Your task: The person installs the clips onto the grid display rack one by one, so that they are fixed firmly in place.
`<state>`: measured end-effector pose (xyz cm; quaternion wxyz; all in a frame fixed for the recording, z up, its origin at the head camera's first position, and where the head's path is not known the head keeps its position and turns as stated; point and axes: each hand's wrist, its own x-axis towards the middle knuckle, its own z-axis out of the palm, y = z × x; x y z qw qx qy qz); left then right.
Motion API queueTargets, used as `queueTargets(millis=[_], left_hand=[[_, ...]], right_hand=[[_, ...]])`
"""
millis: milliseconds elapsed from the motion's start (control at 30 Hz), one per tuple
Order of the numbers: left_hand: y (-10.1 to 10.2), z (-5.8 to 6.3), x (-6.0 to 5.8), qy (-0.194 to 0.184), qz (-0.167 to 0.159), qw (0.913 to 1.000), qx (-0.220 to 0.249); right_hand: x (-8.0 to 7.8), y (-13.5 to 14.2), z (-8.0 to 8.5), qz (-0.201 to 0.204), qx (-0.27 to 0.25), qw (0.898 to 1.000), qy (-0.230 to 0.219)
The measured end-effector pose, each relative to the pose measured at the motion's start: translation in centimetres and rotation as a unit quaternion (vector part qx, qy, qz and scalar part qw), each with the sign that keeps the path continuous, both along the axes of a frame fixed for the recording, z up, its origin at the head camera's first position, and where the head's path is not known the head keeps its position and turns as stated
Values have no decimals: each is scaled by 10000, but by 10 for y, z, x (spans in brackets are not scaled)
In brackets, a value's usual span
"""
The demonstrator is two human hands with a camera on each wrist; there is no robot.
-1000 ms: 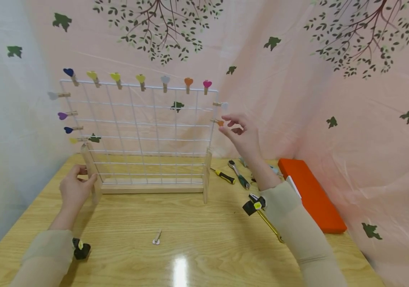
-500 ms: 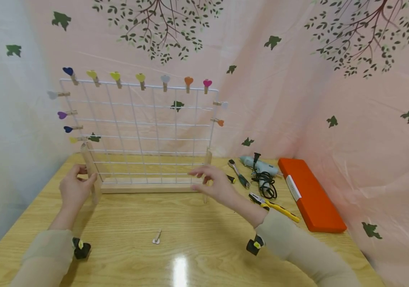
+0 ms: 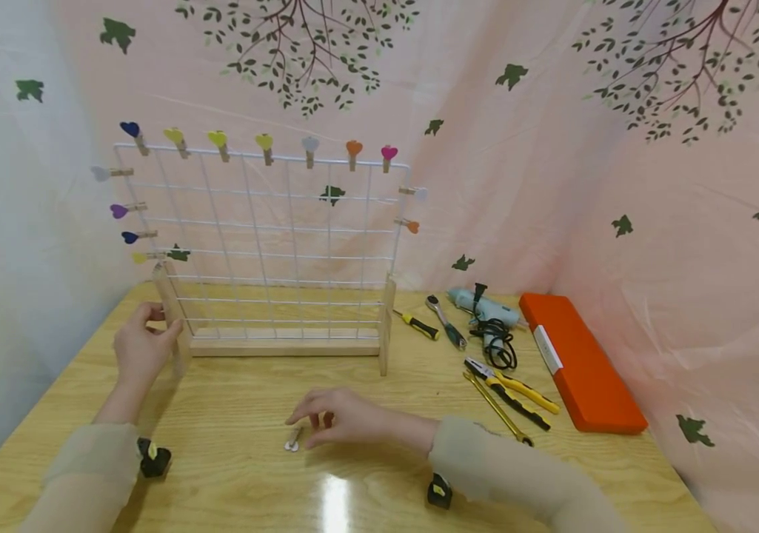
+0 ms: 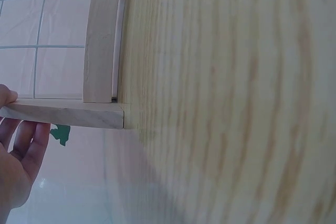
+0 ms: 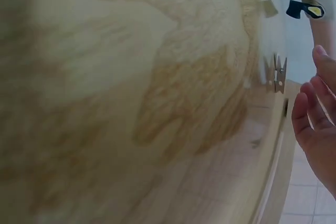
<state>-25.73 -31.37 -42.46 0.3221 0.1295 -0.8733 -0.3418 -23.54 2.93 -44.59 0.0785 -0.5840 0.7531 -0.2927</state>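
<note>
My left hand [image 3: 142, 348] grips the left wooden upright [image 4: 79, 114] of a stand, thumb on one side and fingers on the other in the left wrist view. The stand holds a white wire grid, with heart-topped clothespins clipped along its top and both sides, among them an orange one [image 3: 412, 226]. Low over the table, my right hand [image 3: 346, 418] has its thumb and fingers apart. Just off those fingertips lies a small wooden clothespin [image 3: 292, 443] with a white heart. In the right wrist view this clothespin [image 5: 280, 74] shows bare in front of the fingers.
On the table's right lie a screwdriver [image 3: 420, 326], a ratchet [image 3: 447, 323], a pale blue glue gun [image 3: 492, 311] with a coiled cord, yellow-black pliers [image 3: 512, 389], a gold-coloured wrench [image 3: 495, 407] and a flat orange box [image 3: 582, 363]. Printed cloth hangs behind.
My right hand has left the orange-heart clothespin on the grid's right side and come down and left to the loose clothespin on the table. My left hand stays on the upright.
</note>
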Motion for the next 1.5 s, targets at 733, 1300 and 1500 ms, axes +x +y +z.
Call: queueTargets(millis=[733, 1300, 1500], left_hand=[[-1, 2, 1, -201, -45, 9997, 101], [2, 3, 1, -77, -40, 9999, 56], [2, 3, 1, -102, -25, 9999, 29]], right_hand=[[-3, -10, -11, 95, 498, 9985, 184], [-1, 36, 23, -373, -388, 9981, -305], [-4, 58, 49, -1121, -718, 9884, -726]])
